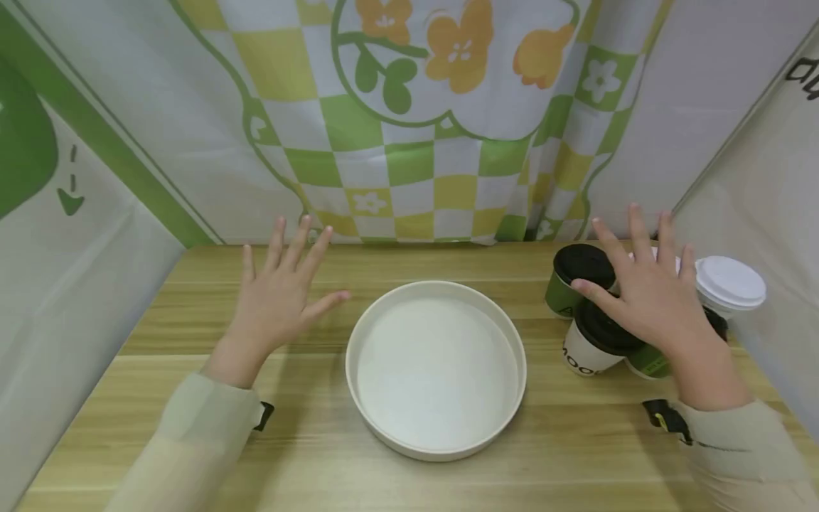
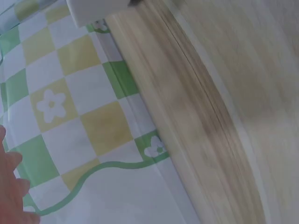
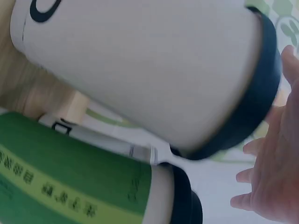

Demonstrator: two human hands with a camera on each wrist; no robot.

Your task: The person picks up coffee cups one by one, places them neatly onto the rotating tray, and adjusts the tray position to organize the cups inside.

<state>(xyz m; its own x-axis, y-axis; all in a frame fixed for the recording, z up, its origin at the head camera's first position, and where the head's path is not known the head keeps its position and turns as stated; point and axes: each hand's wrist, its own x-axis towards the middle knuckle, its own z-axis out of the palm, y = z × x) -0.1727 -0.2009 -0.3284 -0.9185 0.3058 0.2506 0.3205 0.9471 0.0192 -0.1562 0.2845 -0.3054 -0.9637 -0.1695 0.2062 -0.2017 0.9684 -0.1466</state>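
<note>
My left hand [image 1: 275, 299] is spread with straight fingers over the wooden table, left of a round cream tray [image 1: 437, 455], and holds nothing. My right hand [image 1: 655, 299] is spread too, above a group of lidded paper cups at the right. Under and beside it stand a green cup with a black lid [image 1: 563, 295], a white cup with a black lid [image 1: 585, 353] and another green cup [image 1: 649, 363], partly hidden. A cup with a white lid [image 1: 731, 281] is behind. In the right wrist view, the right fingers [image 3: 280, 154] extend past the white cup's dark lid [image 3: 254, 93].
A checkered, flowered curtain [image 1: 409, 163] hangs along the table's back edge. White fabric walls [image 1: 83, 284] close in the left and right sides. The wooden table top [image 1: 307, 441] surrounds the tray. Dark straps [image 1: 668, 419] show at both wrists.
</note>
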